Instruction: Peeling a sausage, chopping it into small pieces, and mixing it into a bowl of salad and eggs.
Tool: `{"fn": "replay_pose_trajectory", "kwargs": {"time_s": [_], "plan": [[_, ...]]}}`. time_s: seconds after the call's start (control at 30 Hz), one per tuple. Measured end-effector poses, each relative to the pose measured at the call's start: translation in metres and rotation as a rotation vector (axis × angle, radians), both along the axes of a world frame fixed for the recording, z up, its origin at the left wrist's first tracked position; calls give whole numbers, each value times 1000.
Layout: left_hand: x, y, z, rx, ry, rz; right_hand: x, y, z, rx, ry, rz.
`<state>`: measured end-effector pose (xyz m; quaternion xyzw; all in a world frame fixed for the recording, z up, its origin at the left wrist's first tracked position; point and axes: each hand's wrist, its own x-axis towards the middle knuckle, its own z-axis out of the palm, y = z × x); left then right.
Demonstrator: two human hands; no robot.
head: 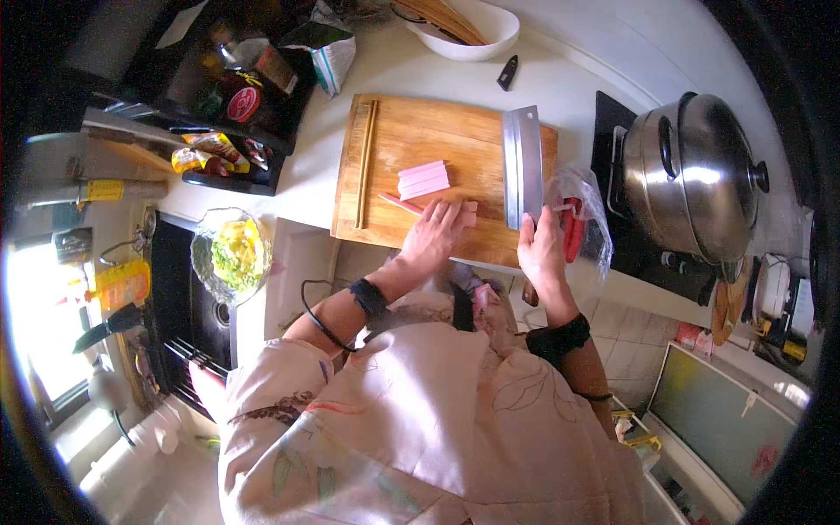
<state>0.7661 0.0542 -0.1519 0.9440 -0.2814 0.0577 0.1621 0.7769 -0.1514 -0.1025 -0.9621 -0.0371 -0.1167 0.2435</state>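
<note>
My left hand (434, 226) rests on the near part of a wooden cutting board (472, 131), its fingers bent over pink sausage strips (468, 215) and holding them down. Part of these strips is hidden under the fingers. A thin strip (399, 203) sticks out to the left of the hand. Just beyond lie several more pink strips (423, 179), side by side. In my right hand (542, 246) is a cleaver, gripped where blade and handle meet. Its broad steel blade (523, 164) is over the board's right side, and the wooden handle (529, 293) points towards me.
A pair of chopsticks (366, 164) lies along the board's left side. Right of the board, a plastic bag (584, 197) holds red-wrapped sausages (572, 230). A large steel pot (695, 177) stands on the hob. A glass bowl (203, 262) of food is at left, a white bowl (502, 29) behind.
</note>
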Motion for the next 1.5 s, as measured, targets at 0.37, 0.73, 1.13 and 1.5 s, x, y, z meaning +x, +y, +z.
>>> {"fn": "replay_pose_trajectory", "kwargs": {"time_s": [0.37, 0.73, 1.13, 1.5], "plan": [[5, 69, 18, -51, 83, 137, 1, 18, -8, 23, -63, 132], [11, 97, 7, 56, -18, 116, 0, 16, -1, 45, -3, 97], [41, 65, 29, -333, -189, 182, -4, 10, -1, 32, 34, 76], [24, 18, 27, -24, 127, 82, -11, 26, 18, -49, 405, 28]]}}
